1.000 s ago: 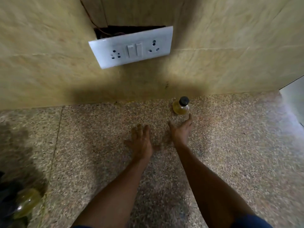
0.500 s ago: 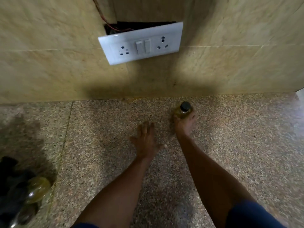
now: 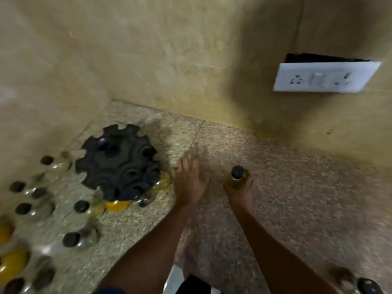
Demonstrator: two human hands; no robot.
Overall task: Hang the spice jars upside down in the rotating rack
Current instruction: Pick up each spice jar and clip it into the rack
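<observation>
Only one view here, the head camera, and it's pretty smeared from motion.

Big change: a second ago the right hand point(image 3: 239, 193) was just reaching toward the little jar point(image 3: 237, 177) by the far wall, fingers spread and not touching it. Half a second ago it was closing in. Now its fingers are wrapped round the jar's lower body, black cap pointing up, yellowish stuff inside. I can't tell if it's off the counter point(image 3: 297, 198) yet.

The view has also swung hard left. Before, the wall socket point(image 3: 325, 77) sat top centre; now it's off at the upper right, and the black rack point(image 3: 118, 164) has come into sight in the far left corner. A couple of jars look to be hanging under its near edge already, something yellow showing there, but the blur makes it hard to count.

The left hand point(image 3: 188, 183) is flat and open with the fingers loosely spread, holding nothing, just right of the rack. Earlier it was hovering mid-counter.

A bunch of loose jars point(image 3: 48, 209) stand upright to the left of the rack and nearer, caps up.

So my read: pick-up done, and the jar still has to be flipped and carried left to an empty notch. The left hand looks placed to steady or spin the rack.
</observation>
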